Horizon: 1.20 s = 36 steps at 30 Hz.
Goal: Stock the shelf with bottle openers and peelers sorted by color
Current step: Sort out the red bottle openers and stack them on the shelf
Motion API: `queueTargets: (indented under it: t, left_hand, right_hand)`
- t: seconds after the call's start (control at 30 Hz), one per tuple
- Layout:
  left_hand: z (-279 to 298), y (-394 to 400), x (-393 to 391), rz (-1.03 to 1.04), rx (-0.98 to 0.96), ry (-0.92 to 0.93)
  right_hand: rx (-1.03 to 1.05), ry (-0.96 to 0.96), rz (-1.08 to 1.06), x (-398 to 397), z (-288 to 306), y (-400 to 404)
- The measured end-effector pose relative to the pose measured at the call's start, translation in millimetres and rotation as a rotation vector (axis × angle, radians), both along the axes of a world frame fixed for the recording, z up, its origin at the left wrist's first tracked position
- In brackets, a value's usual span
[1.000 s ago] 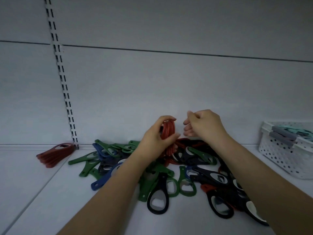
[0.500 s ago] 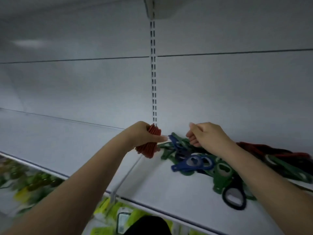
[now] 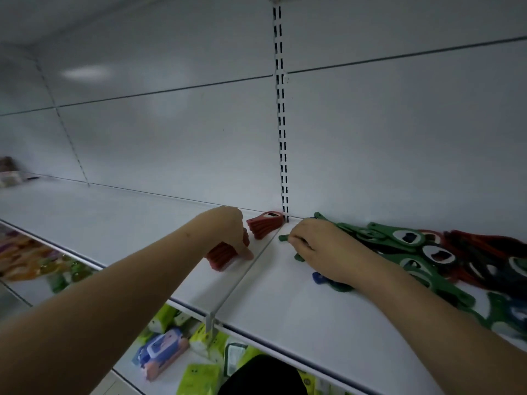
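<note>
Left hand [image 3: 228, 232] reaching forward, fingers curled round a red stack [image 3: 221, 256] on the shelf [image 3: 285, 303], right hand [image 3: 319, 246] knuckles-up, pinching a green opener [image 3: 283, 238], no writing readable

My single head camera sits close above the white shelf [image 3: 285, 303], facing forward and slightly down toward its back panel [image 3: 171, 138] at 12 o'clock. Both my forearms enter from 6 o'clock; the lower shelf [image 3: 176, 374] shows beneath, around 7 o'clock.
</note>
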<state>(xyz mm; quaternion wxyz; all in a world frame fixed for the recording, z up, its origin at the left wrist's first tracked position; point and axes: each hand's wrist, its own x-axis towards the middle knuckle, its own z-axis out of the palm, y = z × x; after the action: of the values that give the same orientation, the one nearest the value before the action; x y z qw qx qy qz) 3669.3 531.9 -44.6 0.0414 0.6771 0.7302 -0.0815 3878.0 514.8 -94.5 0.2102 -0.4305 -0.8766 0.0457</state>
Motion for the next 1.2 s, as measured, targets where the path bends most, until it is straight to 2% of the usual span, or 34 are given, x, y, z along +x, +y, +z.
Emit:
queueTargets:
  t: [0.13,0.23,0.43,0.67,1.07,1.13,1.2]
  left_hand:
    - [8.8,3.6,4.0,0.076,-0.191,-0.047]
    - [10.2,4.8,3.0,0.12,-0.243,-0.028]
    - [9.4,5.2,6.9,0.129,-0.242,0.022]
    - [2.0,16.1,15.1,0.173,-0.211,-0.145]
    - [-2.2,23.3,16.1,0.1,-0.08,-0.072]
    - [-0.5,25.1,15.2,0.129,-0.131,-0.137]
    - [3.7,28.3,11.7,0.191,-0.199,-0.291]
  right_hand:
    - [0.002,0.007,0.001,3.7,-2.6,1.0]
    - [0.019,0.031,-0.006,7.9,-2.0,1.2]
    - [0.042,0.051,-0.007,9.9,-7.1,3.7]
    - [0.065,0.085,-0.002,10.4,-10.3,5.2]
    - [0.017,0.087,-0.017,10.0,-6.4,-0.1]
    - [0.009,0.085,-0.021,10.0,-5.7,-1.8]
    - [0.01,0.08,-0.025,10.4,-5.8,-1.4]
